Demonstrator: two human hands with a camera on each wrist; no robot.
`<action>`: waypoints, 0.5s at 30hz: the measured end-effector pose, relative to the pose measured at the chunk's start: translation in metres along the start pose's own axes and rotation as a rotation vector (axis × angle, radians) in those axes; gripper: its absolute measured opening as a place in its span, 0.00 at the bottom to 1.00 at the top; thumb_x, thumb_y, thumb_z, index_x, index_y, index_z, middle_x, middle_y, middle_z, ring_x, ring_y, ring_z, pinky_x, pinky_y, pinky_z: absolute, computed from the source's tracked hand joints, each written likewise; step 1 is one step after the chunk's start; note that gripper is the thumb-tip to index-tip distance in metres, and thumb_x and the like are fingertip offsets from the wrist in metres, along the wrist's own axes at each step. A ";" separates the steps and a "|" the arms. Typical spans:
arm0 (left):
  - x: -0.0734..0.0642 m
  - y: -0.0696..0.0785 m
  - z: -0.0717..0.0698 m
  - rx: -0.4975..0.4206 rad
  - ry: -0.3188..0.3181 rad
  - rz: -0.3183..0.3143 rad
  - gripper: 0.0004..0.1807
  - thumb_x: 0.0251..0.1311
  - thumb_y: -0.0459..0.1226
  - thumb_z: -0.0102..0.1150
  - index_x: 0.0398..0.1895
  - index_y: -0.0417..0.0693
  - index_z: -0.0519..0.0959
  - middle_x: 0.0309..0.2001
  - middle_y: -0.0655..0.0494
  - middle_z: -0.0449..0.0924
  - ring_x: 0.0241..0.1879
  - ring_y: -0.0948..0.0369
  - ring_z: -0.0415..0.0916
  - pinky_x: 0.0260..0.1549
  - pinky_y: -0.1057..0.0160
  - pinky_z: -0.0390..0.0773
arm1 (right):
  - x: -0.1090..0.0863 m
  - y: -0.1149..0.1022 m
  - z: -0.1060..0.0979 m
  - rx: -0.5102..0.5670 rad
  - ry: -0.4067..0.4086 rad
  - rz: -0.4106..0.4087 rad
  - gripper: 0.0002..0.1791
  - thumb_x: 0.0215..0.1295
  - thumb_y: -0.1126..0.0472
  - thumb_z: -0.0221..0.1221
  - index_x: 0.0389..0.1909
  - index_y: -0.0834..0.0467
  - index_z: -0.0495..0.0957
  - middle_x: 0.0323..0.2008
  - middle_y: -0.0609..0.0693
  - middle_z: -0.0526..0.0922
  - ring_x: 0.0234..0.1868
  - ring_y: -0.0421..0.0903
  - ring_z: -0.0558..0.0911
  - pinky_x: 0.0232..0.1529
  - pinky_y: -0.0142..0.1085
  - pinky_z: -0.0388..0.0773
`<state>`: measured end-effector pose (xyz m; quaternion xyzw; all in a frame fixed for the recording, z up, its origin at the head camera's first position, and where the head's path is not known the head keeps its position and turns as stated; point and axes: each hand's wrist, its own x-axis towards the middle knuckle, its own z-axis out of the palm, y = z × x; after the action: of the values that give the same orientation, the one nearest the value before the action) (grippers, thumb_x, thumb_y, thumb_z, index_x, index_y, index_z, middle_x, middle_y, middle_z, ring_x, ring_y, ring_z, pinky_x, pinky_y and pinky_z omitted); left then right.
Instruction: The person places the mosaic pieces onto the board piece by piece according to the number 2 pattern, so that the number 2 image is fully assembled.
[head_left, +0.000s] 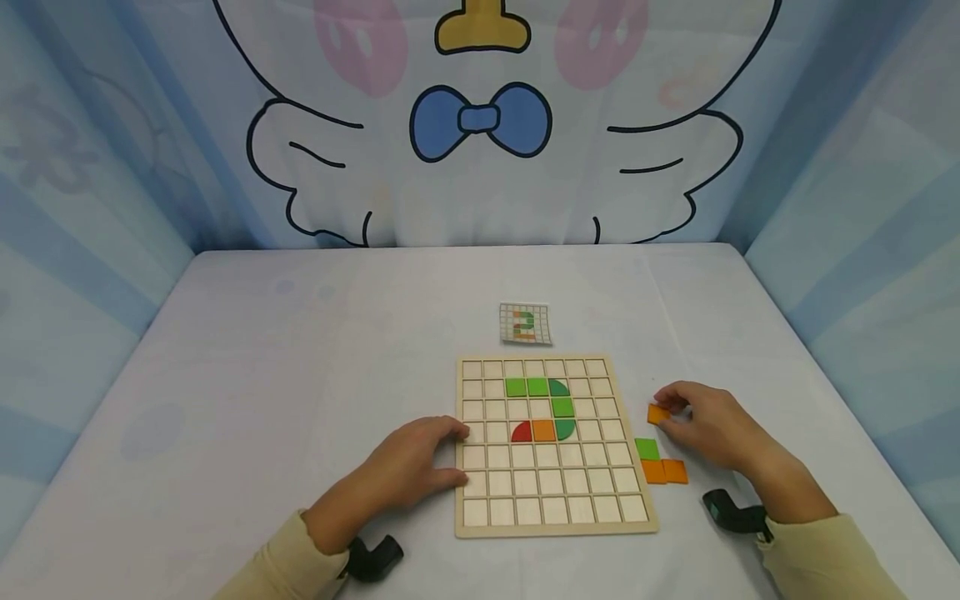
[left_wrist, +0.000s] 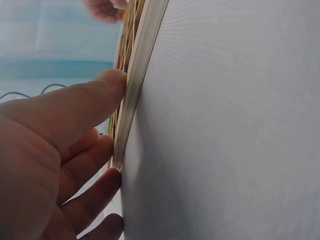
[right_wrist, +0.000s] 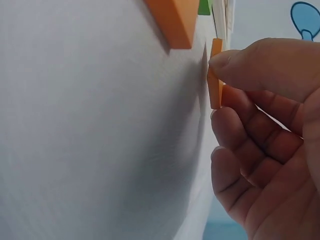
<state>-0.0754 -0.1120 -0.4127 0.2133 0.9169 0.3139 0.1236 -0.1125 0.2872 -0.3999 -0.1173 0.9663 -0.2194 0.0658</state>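
A wooden grid board [head_left: 555,530] lies on the table. Among its tiles are light green squares [head_left: 527,387], a green square [head_left: 562,407], dark green quarter-rounds [head_left: 558,387], an orange square [head_left: 543,430] and a red quarter-round [head_left: 521,432]. At the board's left edge, my left hand [head_left: 408,462] rests with thumb and fingers spread, touching the side [left_wrist: 132,95]. To the right of the board, my right hand [head_left: 708,427] pinches an orange square tile [head_left: 657,414] between thumb and fingers. That tile [right_wrist: 215,82] appears edge-on, just above the cloth, in the right wrist view.
Beside the board's right edge lie a green square tile [head_left: 647,449] and two orange square tiles [head_left: 664,472]. Behind the board is a small pattern card [head_left: 526,323] with a coloured figure on a grid. A printed curtain [head_left: 480,192] stands along the table's back edge.
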 end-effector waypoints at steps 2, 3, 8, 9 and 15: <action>0.000 0.000 0.000 -0.001 0.000 0.001 0.27 0.53 0.39 0.76 0.55 0.41 0.78 0.53 0.51 0.80 0.60 0.50 0.74 0.61 0.48 0.72 | 0.000 0.000 0.000 -0.001 0.008 -0.011 0.17 0.61 0.62 0.68 0.46 0.67 0.79 0.39 0.54 0.81 0.41 0.53 0.78 0.47 0.55 0.79; 0.000 0.000 0.000 0.000 0.000 0.000 0.27 0.53 0.39 0.76 0.55 0.41 0.78 0.53 0.51 0.80 0.60 0.50 0.74 0.61 0.48 0.72 | -0.001 -0.001 -0.001 0.000 0.011 -0.016 0.17 0.61 0.62 0.68 0.46 0.68 0.79 0.40 0.54 0.81 0.41 0.54 0.78 0.47 0.55 0.79; 0.000 0.001 0.000 0.004 0.002 -0.005 0.27 0.53 0.39 0.77 0.55 0.42 0.78 0.53 0.51 0.81 0.59 0.50 0.75 0.61 0.48 0.72 | -0.001 -0.007 -0.003 0.012 0.013 -0.021 0.17 0.61 0.62 0.68 0.47 0.67 0.79 0.41 0.54 0.81 0.43 0.54 0.78 0.48 0.55 0.79; 0.000 0.001 0.000 0.004 0.003 -0.007 0.27 0.52 0.38 0.77 0.55 0.42 0.78 0.53 0.51 0.81 0.59 0.50 0.75 0.61 0.48 0.72 | -0.001 -0.008 -0.004 0.017 0.011 -0.022 0.17 0.61 0.62 0.67 0.47 0.67 0.79 0.41 0.54 0.81 0.43 0.54 0.78 0.48 0.55 0.79; 0.000 0.001 0.000 -0.001 0.003 -0.005 0.27 0.52 0.38 0.77 0.55 0.41 0.78 0.53 0.51 0.81 0.59 0.50 0.75 0.61 0.48 0.72 | -0.003 -0.016 -0.004 0.024 0.007 -0.040 0.16 0.61 0.63 0.67 0.48 0.66 0.79 0.42 0.52 0.82 0.43 0.53 0.78 0.48 0.54 0.79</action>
<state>-0.0747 -0.1116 -0.4117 0.2105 0.9175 0.3143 0.1229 -0.1072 0.2755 -0.3887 -0.1350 0.9613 -0.2325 0.0596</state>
